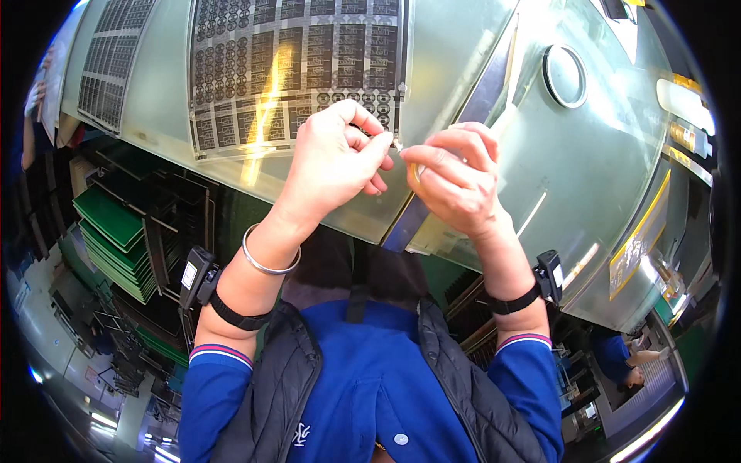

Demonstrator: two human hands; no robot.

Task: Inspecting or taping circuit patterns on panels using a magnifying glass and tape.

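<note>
My left hand [340, 158] and my right hand [459, 177] meet over the front part of a glass-topped table [494, 231]. Both are closed, thumb and fingertips pinched together. Between the two sets of fingertips a tiny pale piece [397, 144] shows; it is too small to name. Something thin and yellowish also shows along the right fingers. Beneath and beyond my left hand lies a clear film sheet [301, 58] printed with dark circuit patterns in rows, its near right corner close to my fingertips.
A second patterned film [112, 62] lies at the far left. A dark blue strip [471, 116] crosses the table. To the right are a ring-shaped roll [565, 76], a bottle [689, 137] and a yellow-edged clear bag [641, 235]. Green boards [116, 239] fill a rack below left.
</note>
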